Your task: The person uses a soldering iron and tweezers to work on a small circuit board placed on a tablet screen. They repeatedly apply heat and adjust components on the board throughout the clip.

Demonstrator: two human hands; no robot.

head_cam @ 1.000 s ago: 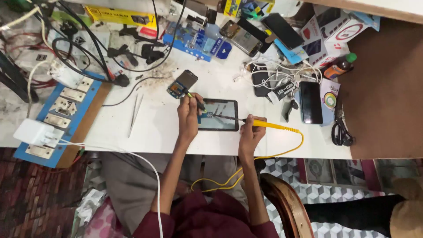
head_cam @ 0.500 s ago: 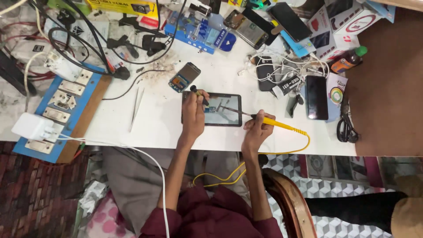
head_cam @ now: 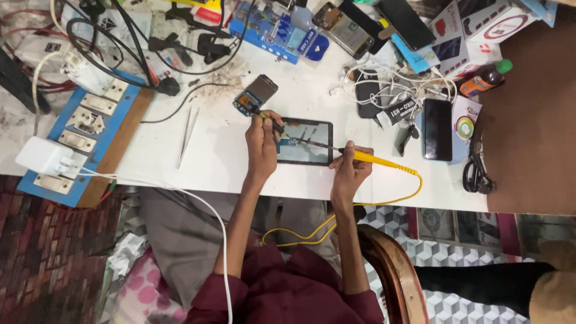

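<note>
Head view: person sits at a white bench (head_cam: 222,162), both hands over an opened phone (head_cam: 305,141) lying flat w/ its back off. Right hand (head_cam: 350,170) is closed in a pen grip round a yellow-handled soldering iron (head_cam: 366,158); its dark shaft runs out past the fingertips toward the left hand, tip over the phone's inner part near the top edge. Whether the tip touches the board can't be told, too small. Yellow cord (head_cam: 336,222) trails from the iron's rear, behind the wrist, off the bench edge & down to the lap. Left hand (head_cam: 262,142) is pinched narrow on a small dark tool (head_cam: 271,122), maybe tweezers or a probe, its end just beyond the fingertips at the phone's near corner.

Progress, as a judgement: phone already opened, iron in hand & aimed, so the work looks mid-way, at the soldering step itself. Nothing shows the joint done; cover not refitted.

Past the left fingers, apart: a small circuit module (head_cam: 255,95). Spare metal tweezers (head_cam: 187,135) lie well to the outer side of the left hand, untouched.
</note>
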